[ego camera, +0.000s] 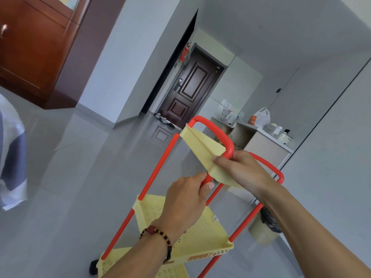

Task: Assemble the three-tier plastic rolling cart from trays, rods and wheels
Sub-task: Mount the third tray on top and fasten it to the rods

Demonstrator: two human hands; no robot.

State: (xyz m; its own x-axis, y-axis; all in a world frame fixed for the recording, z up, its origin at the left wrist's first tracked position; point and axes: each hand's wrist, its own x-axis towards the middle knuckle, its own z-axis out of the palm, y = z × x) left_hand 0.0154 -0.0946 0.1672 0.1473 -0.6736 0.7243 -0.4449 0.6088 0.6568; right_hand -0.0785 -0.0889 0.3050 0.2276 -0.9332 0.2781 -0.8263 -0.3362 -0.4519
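The yellow top tray (202,146) is held tilted on edge above the half-built cart, with an orange U-shaped handle (215,127) looped around its far end. The right hand (239,167) pinches the tray's near rim, fingers curled over the edge just beside the handle's leg. The left hand (186,199), wearing a beaded bracelet (160,237), is clamped round the lower end of that handle below the tray, thumb pressed along it. A second orange handle (279,173) shows behind the right wrist. Below the tray, orange rods (158,167) rise from the middle tray (208,233), whose front rim carries orange lettering that seems to read "HONEY", though it is blurred. A lower tray (112,261) sits beneath it, with a black wheel (94,266) at its left corner. Beyond the tray stand a dark door (190,89) and a counter (267,145) bearing a white bag (260,117) with orange print
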